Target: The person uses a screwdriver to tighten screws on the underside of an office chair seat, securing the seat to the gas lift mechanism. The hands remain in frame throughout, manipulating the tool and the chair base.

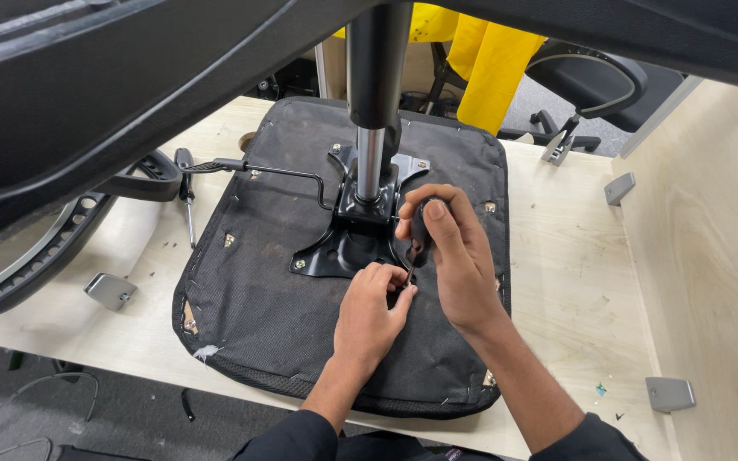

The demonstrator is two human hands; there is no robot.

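Note:
An upturned black chair seat [258, 316] lies on a pale wooden workbench [557, 282]. A black metal mounting plate [343, 248] with a chrome gas-lift column [370, 162] stands at its middle. My right hand [454, 256] is closed around a black-handled screwdriver [419, 239], tip down at the plate's near right corner. My left hand [373, 316] pinches something small at the screwdriver tip; what it is stays hidden by the fingers.
A second screwdriver [186, 192] lies left of the seat beside a black armrest [143, 183]. Grey metal brackets [110, 290] [670, 393] [619, 188] sit on the bench. A chair base looms overhead; yellow fabric [489, 64] and another chair stand behind.

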